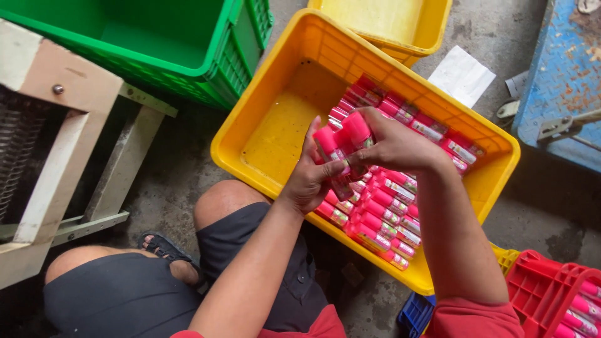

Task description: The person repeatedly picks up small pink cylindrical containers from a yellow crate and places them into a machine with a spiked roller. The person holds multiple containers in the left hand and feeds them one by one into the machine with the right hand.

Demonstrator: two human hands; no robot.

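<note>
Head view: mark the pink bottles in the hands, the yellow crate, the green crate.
pink bottles [341, 141], head view, on the caps.
yellow crate [275, 134], head view, bare floor inside.
green crate [231, 59], head view, outer side wall.

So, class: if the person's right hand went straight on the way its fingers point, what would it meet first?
The right hand points leftward at the pink tubes it already grips, then the left hand just behind them. Depth is hard to judge.
</note>
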